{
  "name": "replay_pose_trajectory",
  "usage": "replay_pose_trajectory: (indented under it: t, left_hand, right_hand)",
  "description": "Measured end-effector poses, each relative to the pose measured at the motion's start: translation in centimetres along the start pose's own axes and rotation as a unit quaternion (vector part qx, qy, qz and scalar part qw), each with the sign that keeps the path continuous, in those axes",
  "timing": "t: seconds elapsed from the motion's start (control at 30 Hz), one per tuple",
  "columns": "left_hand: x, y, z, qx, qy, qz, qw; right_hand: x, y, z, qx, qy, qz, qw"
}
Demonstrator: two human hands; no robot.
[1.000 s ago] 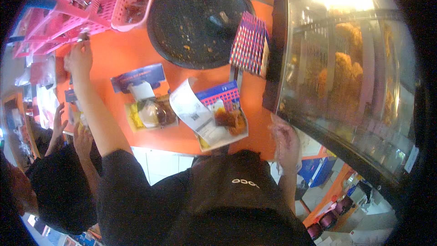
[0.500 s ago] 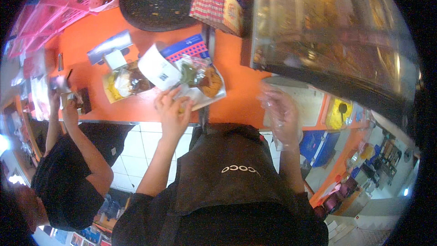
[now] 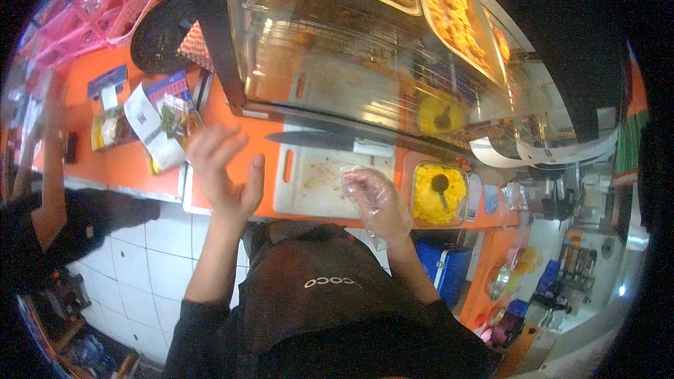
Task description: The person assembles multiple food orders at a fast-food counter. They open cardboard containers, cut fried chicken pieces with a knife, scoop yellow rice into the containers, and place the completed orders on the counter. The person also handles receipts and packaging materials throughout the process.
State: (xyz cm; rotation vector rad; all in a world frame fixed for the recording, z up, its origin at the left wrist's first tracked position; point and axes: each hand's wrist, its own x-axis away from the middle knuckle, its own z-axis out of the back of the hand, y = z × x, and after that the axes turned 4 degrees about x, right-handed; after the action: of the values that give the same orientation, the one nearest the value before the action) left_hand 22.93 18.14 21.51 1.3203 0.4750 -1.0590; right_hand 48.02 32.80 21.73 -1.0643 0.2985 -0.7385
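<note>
My bare left hand (image 3: 223,172) hovers over the orange counter (image 3: 263,161), fingers spread, with nothing in it. A clear plastic glove covers my right hand (image 3: 379,207), held above the near right part of a white cutting board (image 3: 309,186). Its fingers are loosely bent and apart, and I see nothing in them. Along the board's far edge lies a knife with a dark blade (image 3: 316,141) and white handle. Left of my left hand are an open packet with food (image 3: 175,119), a white paper slip (image 3: 146,121) on it, and another food packet (image 3: 109,126).
A glass display case (image 3: 316,91) with trays of fried food (image 3: 456,14) rises behind the board. To the right stands a tub of yellow food (image 3: 425,200) with a dark spoon. A black round tray (image 3: 158,38) and pink baskets (image 3: 130,17) stand far left.
My view has swung right, bringing the cutting board, knife and yellow tub into view. My left hand has left the food packet. The co-worker's hands at the left no longer show.
</note>
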Motion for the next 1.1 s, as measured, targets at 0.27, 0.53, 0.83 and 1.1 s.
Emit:
replay_pose_trajectory:
  t: [0.27, 0.53, 0.83, 1.1]
  left_hand:
    - [-9.7, 14.5, -0.4, 0.253, 0.209, -0.299, 0.896]
    - [-13.1, 21.7, -3.2, 0.3, 0.169, -0.455, 0.821]
    - [-14.8, 25.6, -5.5, 0.308, 0.122, -0.473, 0.816]
    - [-16.4, 28.6, -7.5, 0.308, 0.089, -0.465, 0.825]
  right_hand:
    - [5.5, 3.9, 8.0, -0.057, 0.024, 0.05, 0.997]
    - [9.7, 8.2, 10.7, -0.145, 0.049, -0.012, 0.988]
    - [12.4, 11.4, 11.1, -0.227, 0.124, -0.035, 0.965]
    - [13.1, 12.0, 12.1, -0.207, 0.139, -0.001, 0.968]
